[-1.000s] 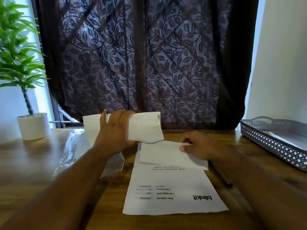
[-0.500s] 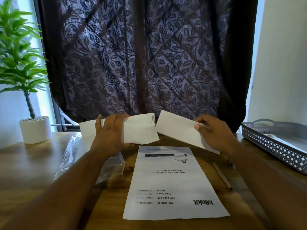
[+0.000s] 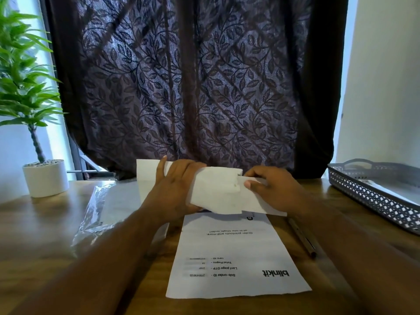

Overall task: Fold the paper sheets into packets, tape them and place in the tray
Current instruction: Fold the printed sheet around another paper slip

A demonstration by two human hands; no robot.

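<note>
- where are your hands?
- both forearms run forward from the lower corners and draw together in the middle. my left hand shows me its back, fingers curled over the top of a packet, one finger standing straight at its left edge.
- and the other?
- my right hand sits just beside it, knuckles up. the thumb presses on a sheet, the fingers folded behind it, mostly hidden. the hands are near each other, the packet's end between them.

The printed sheet reads "blinkit", "Sub-order ID", "Last page OTP" — upside down (numbers blurred).
</note>
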